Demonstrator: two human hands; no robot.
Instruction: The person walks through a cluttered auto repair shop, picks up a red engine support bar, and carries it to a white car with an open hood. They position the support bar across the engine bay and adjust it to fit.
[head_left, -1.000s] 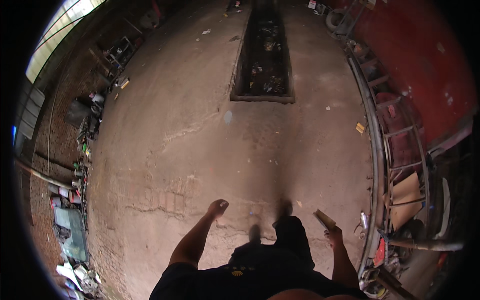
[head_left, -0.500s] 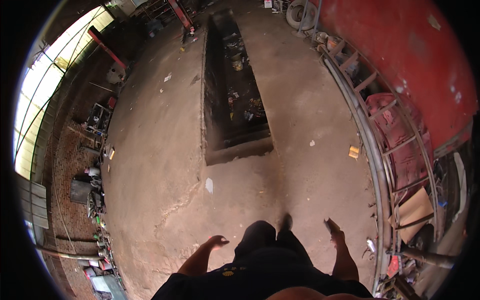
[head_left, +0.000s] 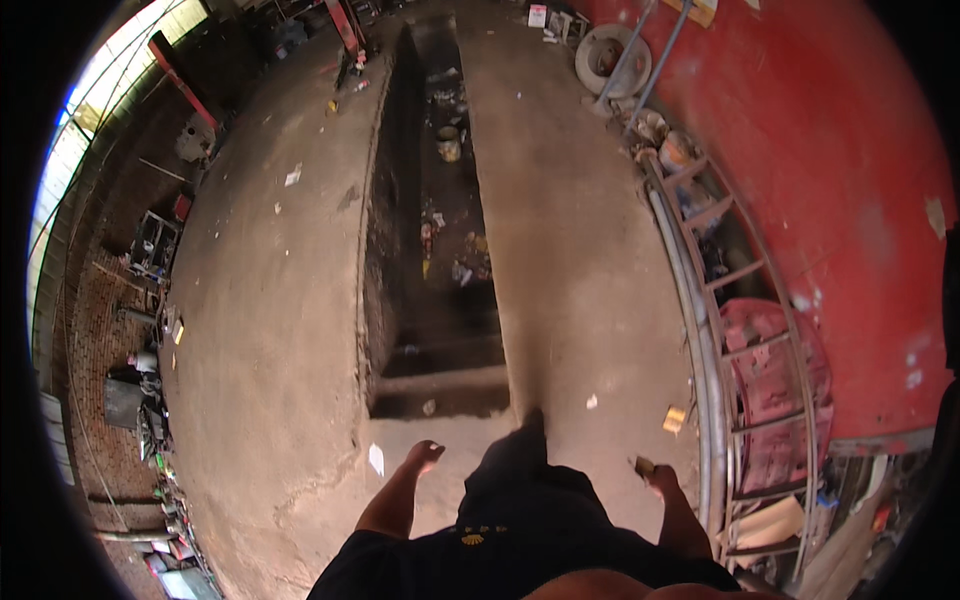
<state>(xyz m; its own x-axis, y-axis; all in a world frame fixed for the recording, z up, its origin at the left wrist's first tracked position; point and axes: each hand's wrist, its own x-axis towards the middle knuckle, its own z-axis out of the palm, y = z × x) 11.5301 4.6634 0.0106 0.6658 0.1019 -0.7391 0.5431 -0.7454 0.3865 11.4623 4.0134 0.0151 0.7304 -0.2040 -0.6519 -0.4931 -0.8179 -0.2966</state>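
Observation:
My left hand (head_left: 426, 457) hangs ahead of my body, short of the pit's near end. Its fingers are curled, and a pale spot shows at the fingertips, too small to name. Low on the right, my right hand (head_left: 661, 480) grips a small dark flat object (head_left: 644, 466) with a yellowish-brown face; its kind cannot be made out. Both hands are held above the bare concrete floor (head_left: 270, 400), touching nothing else. Between them, my dark-clothed leg (head_left: 520, 455) reaches forward beside the pit's near right corner.
A long sunken pit (head_left: 440, 392) with litter and a bucket (head_left: 448, 144) runs ahead. On the right lie metal pipes (head_left: 708, 400), a ladder (head_left: 762, 270) and a red panel (head_left: 765, 390), below a red wall (head_left: 820, 150). A tyre (head_left: 612, 60) stands farther back. Clutter lines the left brick wall (head_left: 90, 350).
I have moved forward; the pit's near end is now much closer to my hands and feet. The right hand still grips the dark flat object. Both arms have swung a little.

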